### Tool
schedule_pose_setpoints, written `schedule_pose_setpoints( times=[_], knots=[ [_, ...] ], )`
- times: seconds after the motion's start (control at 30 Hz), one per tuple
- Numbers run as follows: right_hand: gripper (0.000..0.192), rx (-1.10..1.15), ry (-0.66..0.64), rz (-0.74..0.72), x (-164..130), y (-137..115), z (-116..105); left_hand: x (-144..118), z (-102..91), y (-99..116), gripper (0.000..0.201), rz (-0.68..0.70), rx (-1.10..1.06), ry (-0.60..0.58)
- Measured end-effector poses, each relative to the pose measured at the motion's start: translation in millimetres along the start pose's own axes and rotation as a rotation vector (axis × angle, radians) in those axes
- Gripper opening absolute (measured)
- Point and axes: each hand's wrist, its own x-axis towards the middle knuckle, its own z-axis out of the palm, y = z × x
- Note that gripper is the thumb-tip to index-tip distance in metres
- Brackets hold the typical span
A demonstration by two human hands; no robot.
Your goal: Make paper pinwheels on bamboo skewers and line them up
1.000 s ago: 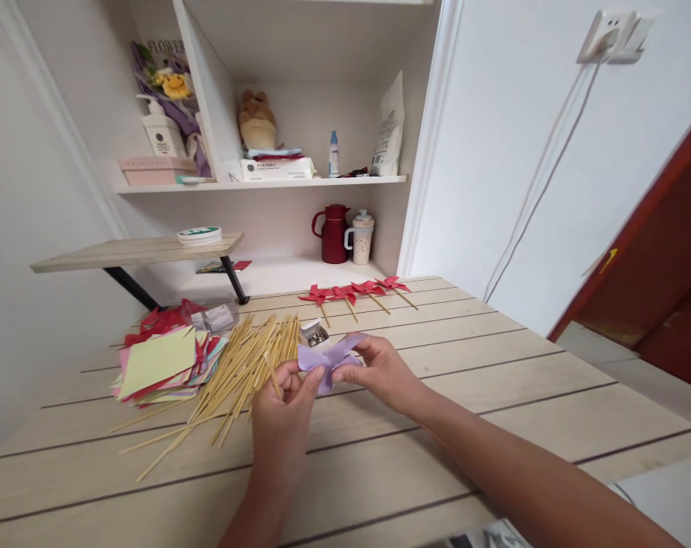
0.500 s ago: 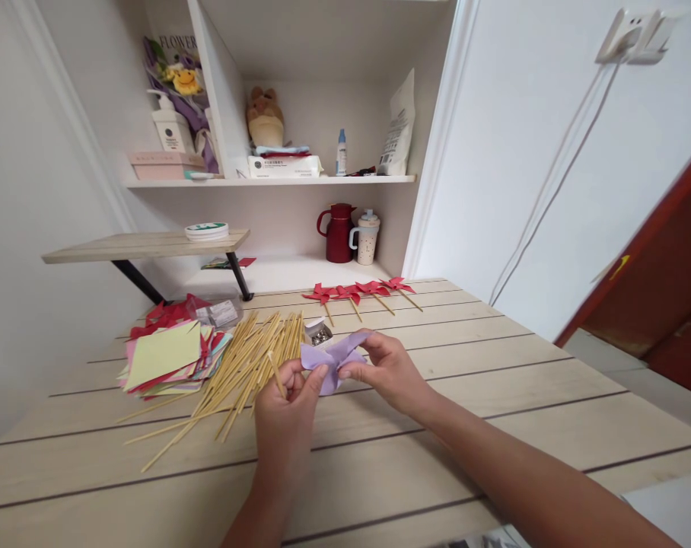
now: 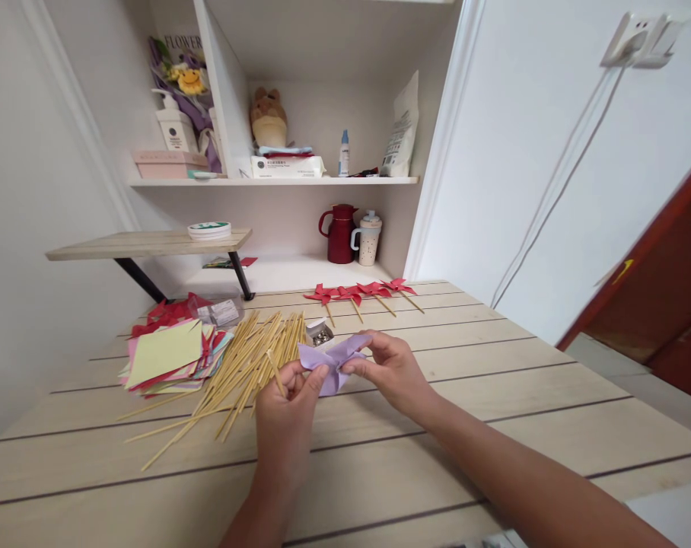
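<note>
A purple paper pinwheel [image 3: 335,364] is held between both hands above the table. My left hand [image 3: 293,396] is closed, its thumb pressing the pinwheel's left side; a thin wooden stick [image 3: 275,373] pokes up between its fingers. My right hand [image 3: 388,367] pinches the pinwheel's right side near its centre, fingers closed. Just behind the paper is a small open box [image 3: 321,333] of metal pins or fasteners. Many loose sticks [image 3: 254,373] lie in a heap left of my hands. The pinwheel's underside is hidden.
Several red pinwheels on sticks [image 3: 357,293] lie in a row at the back. A stack of coloured paper squares [image 3: 166,354] and a clear plastic box [image 3: 223,310] are at the left, by a small raised shelf [image 3: 151,242]. A red jug [image 3: 341,236] and a cup [image 3: 369,242] stand behind.
Both hands keep hold of the pinwheel, with only slight finger movement at its centre and blades. The camera view has shifted a little.
</note>
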Motion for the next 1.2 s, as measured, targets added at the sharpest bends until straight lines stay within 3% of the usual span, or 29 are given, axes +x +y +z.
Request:
schedule_pose_setpoints(
  times=[0.63, 1.2],
  knots=[
    [0.019, 0.058, 0.008, 0.034, -0.8, -1.4, 0.5, -6.1, 4.8, 0.1, 0.038, 0.098, 0.104, 0.066],
    [0.015, -0.088, -0.012, -0.082, -2.4, -4.7, 1.9, -9.1, 8.3, 2.9, 0.033, 0.161, 0.127, 0.128]
  ],
)
